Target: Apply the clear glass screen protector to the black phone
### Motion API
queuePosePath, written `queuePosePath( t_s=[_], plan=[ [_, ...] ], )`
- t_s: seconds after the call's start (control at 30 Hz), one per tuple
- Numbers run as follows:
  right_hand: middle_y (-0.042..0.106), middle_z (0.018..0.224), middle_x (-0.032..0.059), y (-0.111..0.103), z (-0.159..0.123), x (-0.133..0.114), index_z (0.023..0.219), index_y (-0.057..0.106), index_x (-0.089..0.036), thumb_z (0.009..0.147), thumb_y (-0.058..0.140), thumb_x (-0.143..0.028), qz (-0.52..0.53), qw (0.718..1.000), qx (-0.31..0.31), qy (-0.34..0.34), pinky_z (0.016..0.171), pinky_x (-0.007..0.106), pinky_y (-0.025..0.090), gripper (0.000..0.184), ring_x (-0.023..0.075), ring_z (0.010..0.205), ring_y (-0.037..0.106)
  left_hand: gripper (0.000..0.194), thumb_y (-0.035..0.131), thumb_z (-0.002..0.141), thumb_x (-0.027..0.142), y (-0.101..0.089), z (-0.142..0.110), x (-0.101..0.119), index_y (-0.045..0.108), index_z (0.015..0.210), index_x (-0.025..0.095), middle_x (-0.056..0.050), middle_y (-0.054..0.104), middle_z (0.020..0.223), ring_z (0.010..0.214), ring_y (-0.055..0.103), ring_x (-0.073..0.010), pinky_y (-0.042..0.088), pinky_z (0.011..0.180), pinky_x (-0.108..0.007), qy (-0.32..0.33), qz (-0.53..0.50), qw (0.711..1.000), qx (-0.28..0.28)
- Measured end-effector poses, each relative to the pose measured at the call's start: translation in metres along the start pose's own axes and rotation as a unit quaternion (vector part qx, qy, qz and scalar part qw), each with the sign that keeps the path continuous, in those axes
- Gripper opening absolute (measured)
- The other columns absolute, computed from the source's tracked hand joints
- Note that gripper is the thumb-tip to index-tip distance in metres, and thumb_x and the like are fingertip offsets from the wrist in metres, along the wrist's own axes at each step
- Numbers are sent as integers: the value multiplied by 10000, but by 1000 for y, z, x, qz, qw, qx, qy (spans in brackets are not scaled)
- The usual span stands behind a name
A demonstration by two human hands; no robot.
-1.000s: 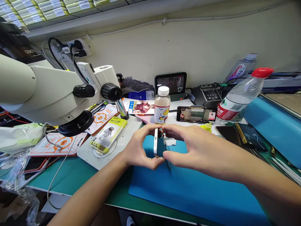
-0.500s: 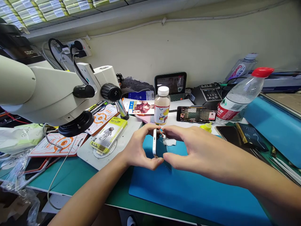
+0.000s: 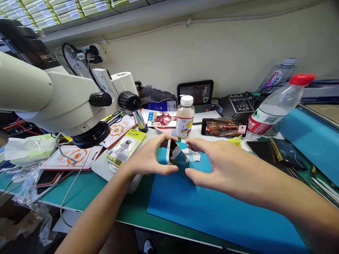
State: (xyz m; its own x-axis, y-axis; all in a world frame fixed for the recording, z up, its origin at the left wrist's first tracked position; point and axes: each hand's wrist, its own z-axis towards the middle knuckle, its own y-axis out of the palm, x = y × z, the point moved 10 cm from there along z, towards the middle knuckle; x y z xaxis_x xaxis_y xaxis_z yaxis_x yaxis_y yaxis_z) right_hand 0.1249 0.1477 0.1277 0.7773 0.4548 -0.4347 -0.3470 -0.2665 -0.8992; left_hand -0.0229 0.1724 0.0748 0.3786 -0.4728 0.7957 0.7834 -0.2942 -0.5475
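My left hand (image 3: 150,157) grips a smartphone (image 3: 177,155) by its long edges between thumb and fingers. The silver bottom edge with its port faces me, and the dark, reflective screen points to the right. Facing that screen, my right hand (image 3: 222,164) pinches a thin, clear sheet (image 3: 189,176) by its edges; it looks like a glass screen protector. Sheet and phone stand close, with a gap at the near side; whether they touch farther back I cannot tell. Both are above a blue mat (image 3: 212,211). A crumpled white tissue (image 3: 195,156) lies behind the sheet.
A microscope (image 3: 74,95) juts in from the left, over boxes and a yellow battery pack (image 3: 126,146). Behind my hands stand a white-capped bottle (image 3: 185,118) and a propped phone (image 3: 224,127) playing video. To the right is a red-capped water bottle (image 3: 278,109).
The phone has moved slightly left and turned, so more of its screen shows. The gap to the clear sheet in my right hand has widened. The camera view has shifted a little.
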Motion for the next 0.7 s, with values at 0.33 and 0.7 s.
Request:
queuePosePath(
  t_s=[0.33, 0.7],
  plan=[
    [737, 1456, 156, 8, -8, 14, 1512, 644, -220, 913, 605, -614, -4, 1000, 13, 16, 845, 476, 649, 718, 429, 1263, 735, 749, 909, 754, 459, 4, -83, -36, 618, 1415, 261, -104, 718, 1388, 1267, 707, -358, 592, 1071, -475, -149, 40, 988, 0],
    [671, 1566, 119, 26, -129, 141, 1570, 576, -414, 906, 708, -662, 205, 940, 218, 164, 1168, 441, 560, 721, 387, 1427, 646, 802, 911, 764, 446, 20, -62, -33, 645, 1491, 236, -129, 707, 1495, 1336, 701, -405, 605, 1087, -486, -116, 126, 981, -91]
  ],
)
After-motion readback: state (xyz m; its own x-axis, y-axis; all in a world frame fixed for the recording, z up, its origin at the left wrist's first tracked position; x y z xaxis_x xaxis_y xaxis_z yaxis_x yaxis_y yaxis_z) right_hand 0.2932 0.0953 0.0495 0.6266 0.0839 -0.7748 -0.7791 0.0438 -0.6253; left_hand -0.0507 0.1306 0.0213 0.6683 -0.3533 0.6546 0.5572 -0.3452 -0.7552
